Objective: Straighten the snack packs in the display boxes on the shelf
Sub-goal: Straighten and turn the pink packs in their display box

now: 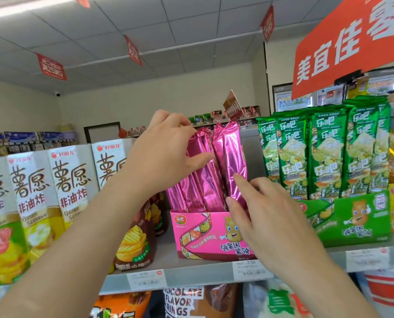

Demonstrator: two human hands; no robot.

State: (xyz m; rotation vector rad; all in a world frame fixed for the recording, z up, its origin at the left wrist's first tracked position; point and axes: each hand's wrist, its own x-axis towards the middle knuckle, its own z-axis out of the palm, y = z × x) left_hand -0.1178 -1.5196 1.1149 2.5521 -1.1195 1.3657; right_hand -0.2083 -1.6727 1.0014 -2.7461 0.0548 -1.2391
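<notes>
A pink display box [198, 237] stands on the grey shelf [191, 271] and holds several shiny pink snack packs. The left packs [203, 187] lean to the left. My left hand [166, 152] grips their tops, with fingers curled over the upper ends and the thumb across the front. The rightmost pink pack [229, 157] stands nearly upright. My right hand [262, 216] holds its lower part: thumb and index finger on the front, the other fingers curled at its right edge. A green display box [352, 219] to the right holds upright green snack packs [324, 152].
White and green chip cartons [72, 184] line the shelf to the left, and a brown chip bag [136, 239] stands beside the pink box. Price tags [251, 269] run along the shelf edge. An orange sign [343, 47] hangs at the upper right. More snacks sit on the shelf below.
</notes>
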